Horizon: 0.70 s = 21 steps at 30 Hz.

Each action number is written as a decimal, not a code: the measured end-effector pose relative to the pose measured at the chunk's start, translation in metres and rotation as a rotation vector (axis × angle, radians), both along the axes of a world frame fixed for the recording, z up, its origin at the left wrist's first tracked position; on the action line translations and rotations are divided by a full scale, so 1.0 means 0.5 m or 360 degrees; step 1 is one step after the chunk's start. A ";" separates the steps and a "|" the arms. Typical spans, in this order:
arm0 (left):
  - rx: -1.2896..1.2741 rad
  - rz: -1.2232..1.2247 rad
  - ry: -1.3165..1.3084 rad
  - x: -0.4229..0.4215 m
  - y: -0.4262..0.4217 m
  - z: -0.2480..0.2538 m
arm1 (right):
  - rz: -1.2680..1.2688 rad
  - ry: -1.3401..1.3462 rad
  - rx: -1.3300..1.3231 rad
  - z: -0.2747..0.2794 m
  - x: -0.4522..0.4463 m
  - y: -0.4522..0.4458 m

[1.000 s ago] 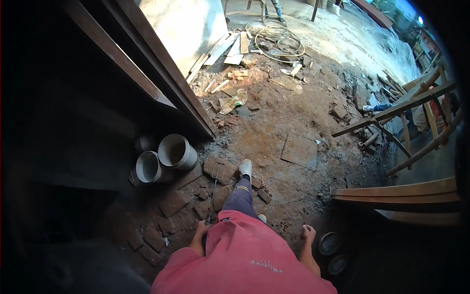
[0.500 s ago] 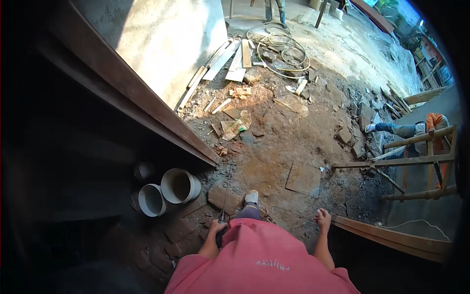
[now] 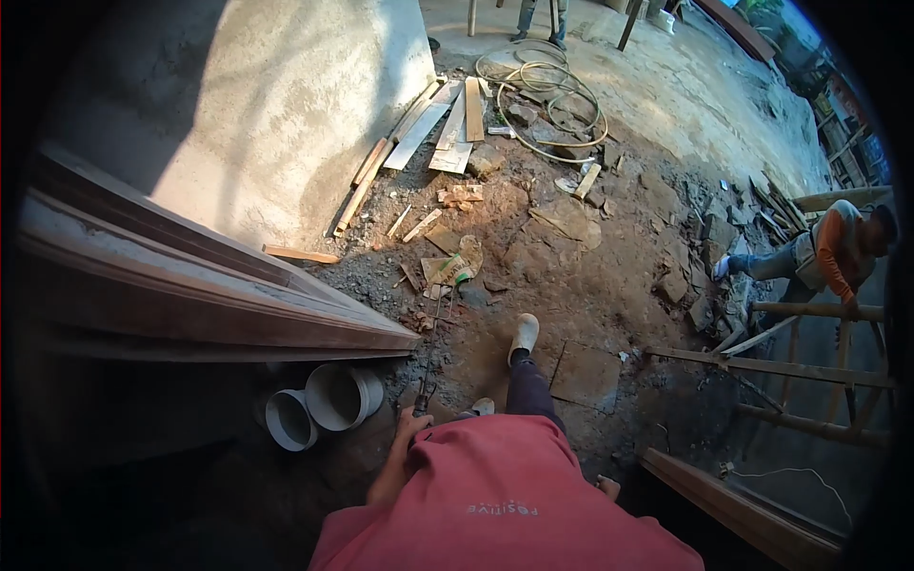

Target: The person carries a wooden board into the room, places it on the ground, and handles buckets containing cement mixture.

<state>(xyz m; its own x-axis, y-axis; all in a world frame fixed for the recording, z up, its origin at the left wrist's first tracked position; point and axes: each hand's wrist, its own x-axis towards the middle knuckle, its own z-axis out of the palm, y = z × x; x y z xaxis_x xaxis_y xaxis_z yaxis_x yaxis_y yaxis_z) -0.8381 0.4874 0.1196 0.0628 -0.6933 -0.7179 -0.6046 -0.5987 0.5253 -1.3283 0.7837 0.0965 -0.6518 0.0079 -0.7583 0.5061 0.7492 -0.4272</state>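
While my feed shows the left hand (image 3: pixel 413 423) wrapped firmly round the dark handle of a long-shafted mixing paddle (image 3: pixel 428 366), the shaft runs forward from that fist. Its wire head overlaps a crumpled printed bag (image 3: pixel 457 269) from my angle; I cannot tell whether they touch. To the paddle's right, the right hand (image 3: pixel 607 487) is partly hidden by the red shirt (image 3: pixel 486 476), and I cannot tell whether it is open or closed. Two buckets (image 3: pixel 372 388) stand left of the paddle. Planks (image 3: pixel 473 109) lie beyond its head; well to its right, a person (image 3: pixel 836 249) bends beside a wooden frame (image 3: pixel 795 367).
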 end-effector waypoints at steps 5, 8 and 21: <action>-0.0334 0.0003 -0.0017 -0.045 -0.121 -0.051 | -0.0109 -0.0056 0.0287 0.013 -0.077 -0.277; -0.0199 0.0375 0.0099 -0.088 -0.186 -0.062 | 0.0019 -0.0172 0.0080 -0.057 -0.212 -0.569; -0.0003 0.0920 -0.0326 -0.259 -0.507 -0.003 | 0.1610 0.0522 -0.1364 0.243 -0.236 -1.884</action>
<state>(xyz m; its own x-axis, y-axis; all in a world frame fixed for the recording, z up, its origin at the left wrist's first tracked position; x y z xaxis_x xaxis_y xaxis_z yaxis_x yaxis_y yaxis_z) -0.9678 0.2337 0.1182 0.5655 -0.5073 -0.6503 -0.2712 -0.8590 0.4343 -1.4462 -0.1584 0.2181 -0.2413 -0.9658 -0.0949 -0.3141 0.1702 -0.9340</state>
